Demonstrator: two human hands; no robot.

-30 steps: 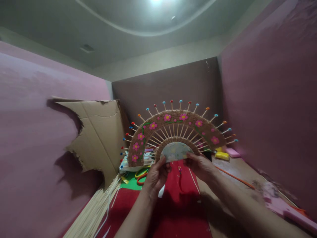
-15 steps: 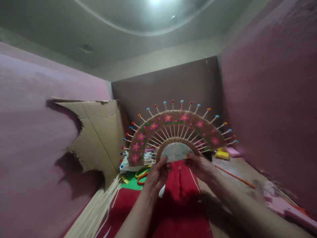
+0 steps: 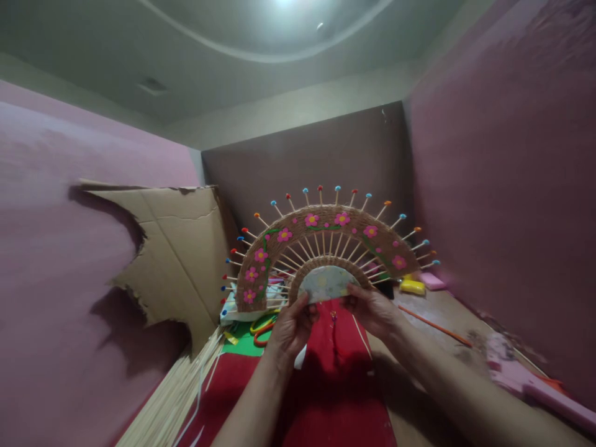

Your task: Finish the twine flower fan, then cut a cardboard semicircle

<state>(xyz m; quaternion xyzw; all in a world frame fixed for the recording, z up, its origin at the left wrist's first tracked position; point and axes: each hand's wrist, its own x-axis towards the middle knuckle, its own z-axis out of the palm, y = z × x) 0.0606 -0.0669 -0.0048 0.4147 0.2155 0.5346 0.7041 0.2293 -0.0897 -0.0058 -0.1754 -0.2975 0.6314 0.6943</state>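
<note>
Together, left hand (image 3: 292, 327) and right hand (image 3: 375, 312) pinch 1 woven fan (image 3: 328, 261) by its base.

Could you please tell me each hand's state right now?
Left hand: closed, holding the woven fan by its lower edge.
Right hand: closed, holding the same lower edge.

Half-round woven fan (image 3: 328, 261), pink flowers, green stems, colour-tipped sticks radiating, upright, arched edge up

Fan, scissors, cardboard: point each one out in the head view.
Fan (image 3: 328, 283): head view, on the pale half-round panel at its base.
Scissors (image 3: 256, 338): head view, on the orange handle loop.
Cardboard (image 3: 179, 245): head view, on the middle of its broad face.
</note>
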